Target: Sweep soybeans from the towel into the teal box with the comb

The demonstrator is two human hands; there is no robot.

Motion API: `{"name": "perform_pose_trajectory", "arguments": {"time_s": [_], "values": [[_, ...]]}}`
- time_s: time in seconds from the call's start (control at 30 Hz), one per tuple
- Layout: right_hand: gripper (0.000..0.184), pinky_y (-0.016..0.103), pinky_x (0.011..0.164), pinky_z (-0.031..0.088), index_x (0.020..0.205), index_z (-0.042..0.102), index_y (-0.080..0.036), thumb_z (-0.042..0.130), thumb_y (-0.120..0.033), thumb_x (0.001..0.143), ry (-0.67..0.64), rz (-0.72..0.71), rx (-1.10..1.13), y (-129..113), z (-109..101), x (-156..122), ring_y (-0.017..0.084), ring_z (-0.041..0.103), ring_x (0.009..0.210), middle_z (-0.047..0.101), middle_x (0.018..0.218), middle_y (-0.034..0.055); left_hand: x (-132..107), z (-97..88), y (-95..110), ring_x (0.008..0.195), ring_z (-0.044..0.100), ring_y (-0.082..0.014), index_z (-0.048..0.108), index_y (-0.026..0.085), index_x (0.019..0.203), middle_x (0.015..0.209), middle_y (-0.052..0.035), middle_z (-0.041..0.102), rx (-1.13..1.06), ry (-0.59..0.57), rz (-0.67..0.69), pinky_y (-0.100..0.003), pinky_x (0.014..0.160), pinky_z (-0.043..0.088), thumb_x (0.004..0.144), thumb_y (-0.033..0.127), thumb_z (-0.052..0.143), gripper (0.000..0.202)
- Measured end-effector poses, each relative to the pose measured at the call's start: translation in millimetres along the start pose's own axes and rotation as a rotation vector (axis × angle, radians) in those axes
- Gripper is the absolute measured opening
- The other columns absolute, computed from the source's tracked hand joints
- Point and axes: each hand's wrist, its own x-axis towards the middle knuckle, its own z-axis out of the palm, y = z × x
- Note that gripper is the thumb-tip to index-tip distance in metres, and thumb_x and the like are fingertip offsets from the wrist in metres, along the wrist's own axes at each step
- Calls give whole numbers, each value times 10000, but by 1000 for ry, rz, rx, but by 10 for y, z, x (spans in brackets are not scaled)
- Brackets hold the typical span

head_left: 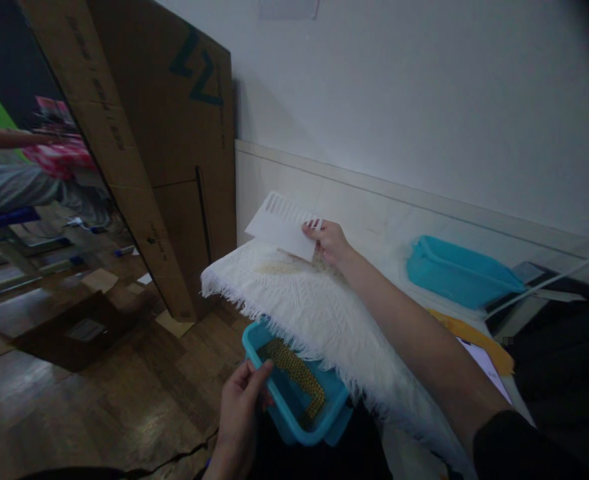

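My right hand (332, 243) grips a flat white plastic piece (284, 230) with a row of slots along its far edge. It is held over a white fringed cloth (314, 313), where a scatter of pale brown grains (279, 267) lies. Below the cloth's front edge is a blue plastic tub (314, 437), partly covered by the fringe. Small round yellow-green beads or beans (294, 367) lie in a band across its bottom. My left hand (244, 393) holds the tub's left rim, thumb on top and fingers curled underneath.
A second blue tub (459, 273) stands on the right of the table by the wall. Nearer are a phone (482, 367) and an orange cloth (502, 353). A tall cardboard box (184, 133) stands at left; beyond it another person's arm (4, 138) shows. Flattened cardboard (69, 333) lies on the floor.
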Motion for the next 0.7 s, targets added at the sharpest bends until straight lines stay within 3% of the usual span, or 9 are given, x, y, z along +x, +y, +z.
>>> {"name": "perform_pose_trajectory", "arguments": {"time_s": [0.1,0.2,0.33,0.43,0.7], "values": [[429,328,690,551,900,736,-139,831,-485,666,275,-134,-161,-85,-161,-162,229,706,804,770,882,75,1,1,9,451,424,-116,560,198,542,466,26,506,4,-11,11,-251,472,326,654,556,842,469],[376,282,608,493,868,764,-141,770,-486,717,425,-200,-418,-82,-272,-425,217,682,725,760,776,56,-13,11,38,457,415,-113,567,194,546,469,28,497,-2,-23,21,-249,479,326,667,547,836,460],[280,277,567,445,779,764,-152,740,-428,741,458,-208,-644,-28,-335,-813,205,638,625,726,671,39,-44,33,89,458,394,-108,566,194,547,471,37,482,-20,-15,22,-248,474,318,638,533,854,454],[248,287,582,454,782,759,-176,707,-418,786,486,-246,-694,-16,-367,-1108,216,647,633,738,690,46,-54,38,98,460,388,-106,548,197,541,470,42,475,-19,-19,29,-246,476,320,636,527,856,462],[329,275,538,399,797,746,-177,552,-401,942,517,-348,-1043,42,-263,-1761,212,656,541,729,641,94,-44,28,36,485,390,-101,536,189,553,486,44,467,-13,-32,36,-231,491,330,673,500,849,458]]}}
